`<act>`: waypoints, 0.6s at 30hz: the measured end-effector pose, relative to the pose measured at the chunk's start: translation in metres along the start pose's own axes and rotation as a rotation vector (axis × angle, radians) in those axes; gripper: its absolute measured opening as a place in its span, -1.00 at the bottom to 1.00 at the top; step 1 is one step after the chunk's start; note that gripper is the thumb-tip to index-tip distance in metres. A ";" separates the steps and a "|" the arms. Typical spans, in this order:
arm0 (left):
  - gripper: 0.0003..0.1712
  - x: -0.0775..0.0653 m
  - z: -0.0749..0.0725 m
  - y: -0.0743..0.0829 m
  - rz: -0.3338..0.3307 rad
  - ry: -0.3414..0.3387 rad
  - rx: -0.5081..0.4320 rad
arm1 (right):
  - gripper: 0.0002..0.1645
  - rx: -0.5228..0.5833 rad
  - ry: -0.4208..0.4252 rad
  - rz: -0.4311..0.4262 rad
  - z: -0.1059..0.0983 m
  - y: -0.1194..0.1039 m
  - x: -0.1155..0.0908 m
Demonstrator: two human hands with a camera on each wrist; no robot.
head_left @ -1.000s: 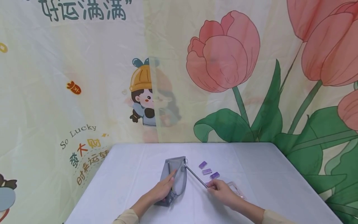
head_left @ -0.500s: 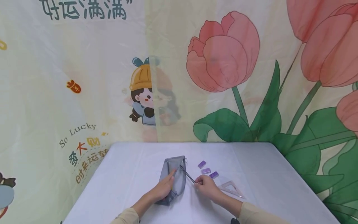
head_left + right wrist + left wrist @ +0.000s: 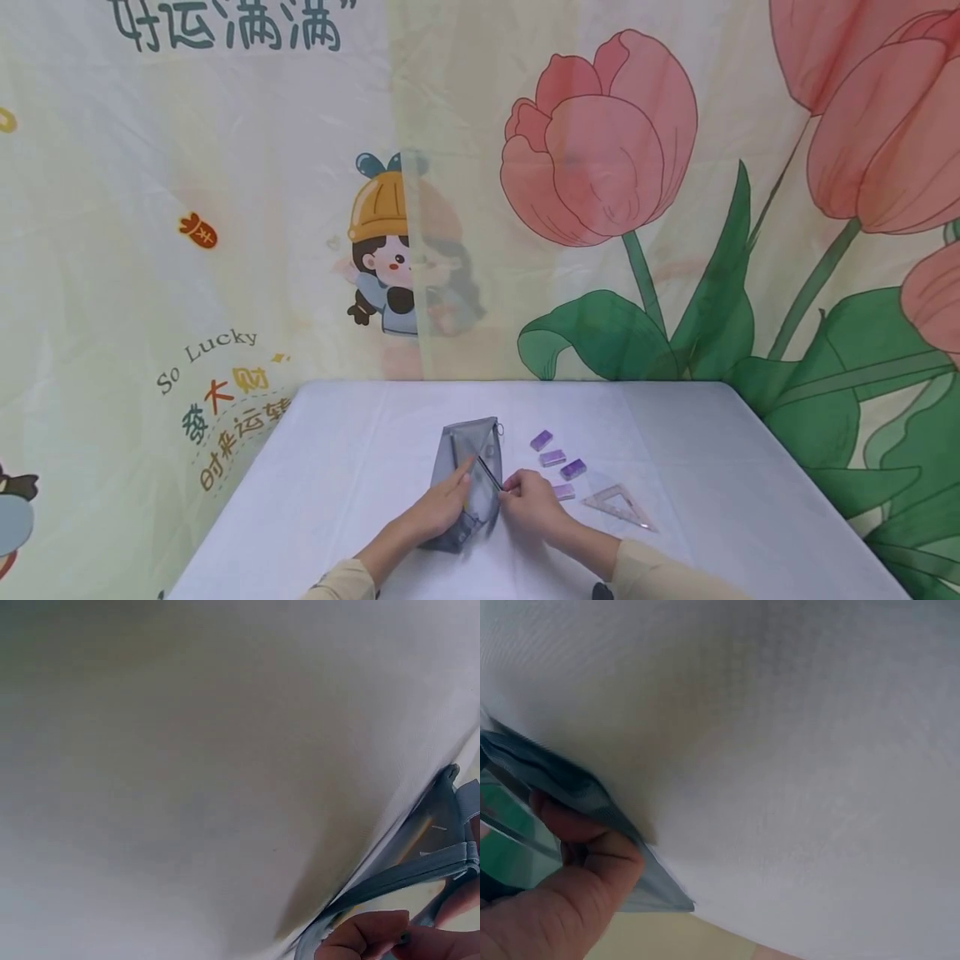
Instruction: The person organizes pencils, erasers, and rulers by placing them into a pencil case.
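A grey see-through pencil case (image 3: 467,435) lies on the table, its zip side facing right. My left hand (image 3: 442,506) grips the case; in the left wrist view, the thumb and a finger (image 3: 615,859) are bent at its zipped edge (image 3: 562,780). Between thumb and fingers, my right hand (image 3: 531,504) pinches a slim dark pencil (image 3: 490,472). The far end of the pencil overlaps the case's opening in the head view. In the right wrist view, the right fingers (image 3: 367,930) are right at the zip edge (image 3: 405,876), and a yellowish stick shows inside the case.
Several purple erasers (image 3: 573,469) lie to the right of the case, one of them close beside my right hand. A clear triangular set square (image 3: 622,507) lies farther right. Behind the white table (image 3: 360,433) hangs a printed curtain (image 3: 450,167).
My right hand has moved left with the pencil, up to the case, and the pencil now overlaps its opening. The set square and a further eraser have come into view. The left hand stays on the case.
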State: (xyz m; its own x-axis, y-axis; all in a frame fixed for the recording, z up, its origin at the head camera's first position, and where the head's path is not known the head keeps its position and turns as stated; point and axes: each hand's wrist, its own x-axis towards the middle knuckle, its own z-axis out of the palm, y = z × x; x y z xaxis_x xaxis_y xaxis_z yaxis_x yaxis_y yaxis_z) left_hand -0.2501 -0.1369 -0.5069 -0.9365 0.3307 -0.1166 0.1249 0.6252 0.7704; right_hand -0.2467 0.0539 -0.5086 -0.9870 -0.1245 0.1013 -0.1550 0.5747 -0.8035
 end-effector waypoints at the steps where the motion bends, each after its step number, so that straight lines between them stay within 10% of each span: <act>1: -0.35 0.001 0.000 -0.001 0.009 -0.014 -0.014 | -0.92 0.003 -0.004 0.000 0.002 0.000 0.001; 18: -0.29 0.000 -0.006 -0.001 0.000 -0.095 -0.045 | -0.91 -0.028 -0.096 0.014 0.023 -0.010 0.010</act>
State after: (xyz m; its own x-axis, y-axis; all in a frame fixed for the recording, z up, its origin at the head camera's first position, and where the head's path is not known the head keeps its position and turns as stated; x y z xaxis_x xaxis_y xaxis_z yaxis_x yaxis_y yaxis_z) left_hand -0.2518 -0.1413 -0.5037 -0.9008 0.3977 -0.1743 0.1079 0.5939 0.7973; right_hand -0.2539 0.0283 -0.5126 -0.9808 -0.1926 0.0318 -0.1431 0.5989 -0.7879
